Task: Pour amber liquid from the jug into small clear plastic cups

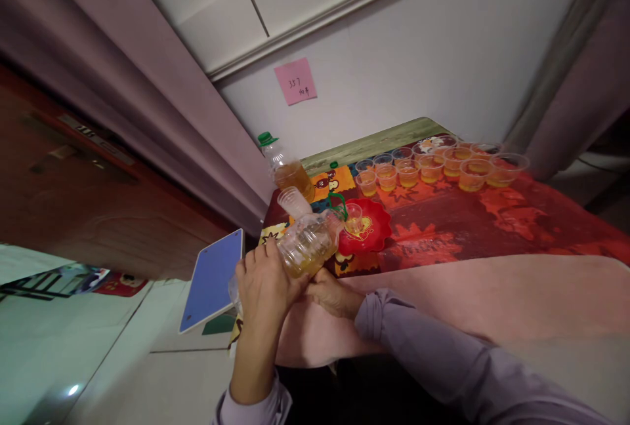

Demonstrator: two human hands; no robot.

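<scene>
A clear plastic bottle of yellow liquid is tilted almost onto its side, its neck pointing right. My left hand wraps around its lower body. Under the bottle, my right hand has its fingers closed against the underside, the fingertips partly hidden. A green handle loop stands up near the neck. The bottle's mouth meets a clear plastic cup with some yellow liquid in it. That cup stands on a red scalloped plate. A stack of clear cups leans just behind the bottle.
A second large bottle with a green cap stands at the back left. A loose green cap lies near it. Several cups holding yellow liquid stand in rows at the back right. A blue board is left of the table.
</scene>
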